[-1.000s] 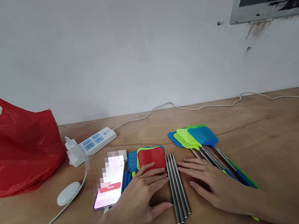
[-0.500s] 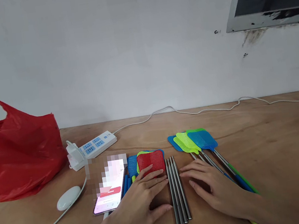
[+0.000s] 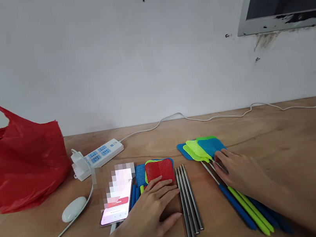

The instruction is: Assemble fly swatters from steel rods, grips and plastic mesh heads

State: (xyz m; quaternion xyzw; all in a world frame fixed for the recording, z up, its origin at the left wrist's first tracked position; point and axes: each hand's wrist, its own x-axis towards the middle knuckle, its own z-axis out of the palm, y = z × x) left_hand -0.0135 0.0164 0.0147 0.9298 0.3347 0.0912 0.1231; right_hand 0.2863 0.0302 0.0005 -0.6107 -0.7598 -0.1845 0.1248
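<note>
My left hand (image 3: 152, 210) lies flat and open on the wooden table (image 3: 284, 147), its fingertips at the red fly swatter head (image 3: 160, 170) that tops a stack of blue and green heads. Several steel rods (image 3: 188, 201) lie side by side just right of it. My right hand (image 3: 239, 171) rests on a fan of assembled fly swatters (image 3: 202, 147) with blue and green heads. Its fingers are bent together onto the metal shafts just below the heads. The blue and green handles (image 3: 245, 210) stick out toward me.
A phone (image 3: 117, 203) with a lit screen lies left of my left hand. A white power strip (image 3: 98, 153), a white mouse-like device (image 3: 74, 208) and cables sit further left. A red plastic bag (image 3: 19, 163) stands at the far left. A white wall is behind.
My right hand has moved right, from beside the steel rods onto the shafts of the assembled swatters. My left hand has stayed put.
</note>
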